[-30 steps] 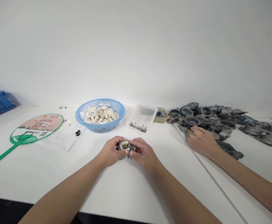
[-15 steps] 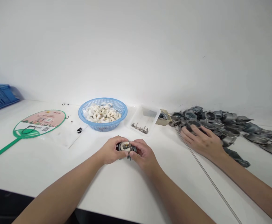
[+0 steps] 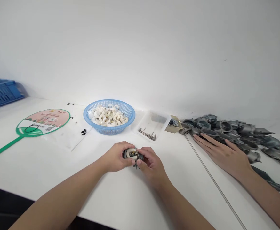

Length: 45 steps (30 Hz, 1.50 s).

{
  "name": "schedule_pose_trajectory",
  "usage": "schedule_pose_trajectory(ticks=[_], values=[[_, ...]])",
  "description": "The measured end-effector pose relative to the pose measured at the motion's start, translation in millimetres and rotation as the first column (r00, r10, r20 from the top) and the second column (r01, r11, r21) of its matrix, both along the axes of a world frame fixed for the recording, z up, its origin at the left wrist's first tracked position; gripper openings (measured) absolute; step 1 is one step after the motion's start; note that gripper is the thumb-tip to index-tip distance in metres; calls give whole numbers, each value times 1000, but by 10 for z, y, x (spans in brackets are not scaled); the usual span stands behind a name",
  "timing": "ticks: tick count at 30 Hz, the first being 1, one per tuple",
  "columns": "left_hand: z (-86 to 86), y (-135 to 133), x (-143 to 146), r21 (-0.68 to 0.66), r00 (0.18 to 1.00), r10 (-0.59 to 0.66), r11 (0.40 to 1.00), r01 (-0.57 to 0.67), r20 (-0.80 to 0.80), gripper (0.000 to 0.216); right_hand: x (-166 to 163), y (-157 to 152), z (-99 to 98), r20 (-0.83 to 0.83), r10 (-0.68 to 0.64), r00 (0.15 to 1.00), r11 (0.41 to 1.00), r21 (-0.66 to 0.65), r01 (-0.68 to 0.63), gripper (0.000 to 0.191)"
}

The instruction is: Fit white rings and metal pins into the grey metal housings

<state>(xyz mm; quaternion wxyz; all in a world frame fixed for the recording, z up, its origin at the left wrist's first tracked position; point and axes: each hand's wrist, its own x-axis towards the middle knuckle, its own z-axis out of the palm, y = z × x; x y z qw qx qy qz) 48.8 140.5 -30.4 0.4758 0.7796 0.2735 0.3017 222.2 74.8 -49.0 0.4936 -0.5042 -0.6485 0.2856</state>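
Between both hands, a small dark metal carburetor point(image 3: 132, 154) is held just above the white table, with a pale C-shaped float and a brass-coloured bit on its upper face. My left hand point(image 3: 119, 157) wraps its left side, thumb along the near edge. Gripping the right side is my right hand point(image 3: 151, 163), its thumb and fingers bent around the metal. Short prongs stick out below it. Beyond my hands stands a blue basket point(image 3: 109, 130) full of white C-shaped floats point(image 3: 106, 115).
At right, another person's hand point(image 3: 223, 156) rests by a heap of grey metal carburetor bodies point(image 3: 226, 126). A thin rod point(image 3: 214, 180) crosses the table. A clear tray point(image 3: 162, 123) of small pins, a tan box point(image 3: 174, 127), a green-handled fan point(image 3: 44, 123) and a blue crate point(image 3: 3, 92) stand around.
The view has shifted slightly. Both my hands keep hold of the carburetor, which appears tilted a little differently. The other person's hand has moved right and towards me along the heap.
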Motion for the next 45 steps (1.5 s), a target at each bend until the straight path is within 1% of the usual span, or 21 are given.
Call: schedule_pose_trajectory(ticks=[5,10,17,19,22,25,30,35,39,42,45], values=[[18,-19,-13,-25,997,73,997,-74,-33,37,-5,-7,-11,29,-19,999,1000,-7,19,34],[14,-23,-36,-23,996,83,996,-84,-40,40,17,-17,-67,48,-47,998,998,-49,50,31],[-12,-64,-31,-151,993,117,981,-119,-19,41,84,-14,-74,162,-51,985,992,-106,69,36],[-6,-86,-17,-129,990,141,982,-141,-9,37,117,-8,-63,223,-34,974,990,-127,64,38],[11,-112,1,-37,984,175,984,-174,26,31,154,-4,-53,287,-9,958,988,-147,53,41],[25,-121,4,10,985,173,985,-173,29,29,164,-5,-46,290,-10,957,987,-151,56,43],[38,-117,-7,21,987,157,987,-157,27,29,163,-3,-32,260,-5,966,986,-161,49,41],[44,-101,-14,-1,992,120,993,-121,30,28,159,-6,-43,203,-20,979,992,-120,45,39],[46,-87,-21,-54,994,104,993,-102,29,28,121,-25,-56,164,-69,984,991,-106,87,40],[46,-84,-25,-66,995,97,993,-95,29,27,74,-39,-42,164,-84,983,995,-39,92,36],[34,-85,-22,-82,996,87,993,-84,31,27,29,-40,-3,193,-92,977,994,68,80,29]])
